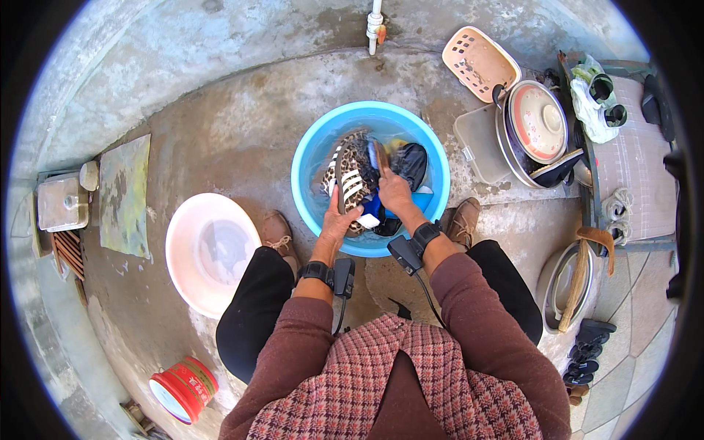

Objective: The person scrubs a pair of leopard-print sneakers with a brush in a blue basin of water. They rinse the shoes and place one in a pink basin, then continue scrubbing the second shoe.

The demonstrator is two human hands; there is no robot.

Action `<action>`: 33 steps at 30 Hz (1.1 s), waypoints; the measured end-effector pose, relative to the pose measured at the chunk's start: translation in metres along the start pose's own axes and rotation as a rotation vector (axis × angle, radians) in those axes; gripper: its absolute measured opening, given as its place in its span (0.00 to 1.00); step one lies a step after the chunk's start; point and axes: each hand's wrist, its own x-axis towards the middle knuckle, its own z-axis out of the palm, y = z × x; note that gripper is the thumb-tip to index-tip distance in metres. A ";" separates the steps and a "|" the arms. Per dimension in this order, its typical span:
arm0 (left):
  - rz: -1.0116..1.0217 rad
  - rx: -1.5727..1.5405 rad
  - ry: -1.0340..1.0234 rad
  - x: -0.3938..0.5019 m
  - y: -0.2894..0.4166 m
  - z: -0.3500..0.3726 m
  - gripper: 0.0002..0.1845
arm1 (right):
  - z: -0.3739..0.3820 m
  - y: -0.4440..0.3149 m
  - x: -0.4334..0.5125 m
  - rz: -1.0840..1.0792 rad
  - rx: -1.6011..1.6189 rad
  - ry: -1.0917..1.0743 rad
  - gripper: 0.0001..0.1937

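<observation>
A blue plastic basin (370,251) with water stands on the floor between my feet. My left hand (336,220) grips a leopard-print shoe with white stripes (352,179) by its heel end, over the left part of the basin. In my right hand (395,192) is a scrubbing brush (379,157) with a brown back and pale blue bristles, beside the shoe. Its bristles face the shoe; whether they touch it I cannot tell. A black shoe or similar black item (411,163) and blue items lie in the basin to the right. Splashing water blurs part of the contents.
On the left stand a pink-white basin (184,264) and a red bucket (192,388). A peach basket (481,58), a clear plastic box (478,143) and a lidded pot (536,121) are at the upper right. A metal basin (550,291) and several shoes (583,360) lie lower right.
</observation>
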 end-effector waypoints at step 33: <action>-0.003 -0.426 -0.347 -0.029 0.100 0.011 0.48 | -0.083 -0.061 -0.014 -0.538 0.411 0.183 0.34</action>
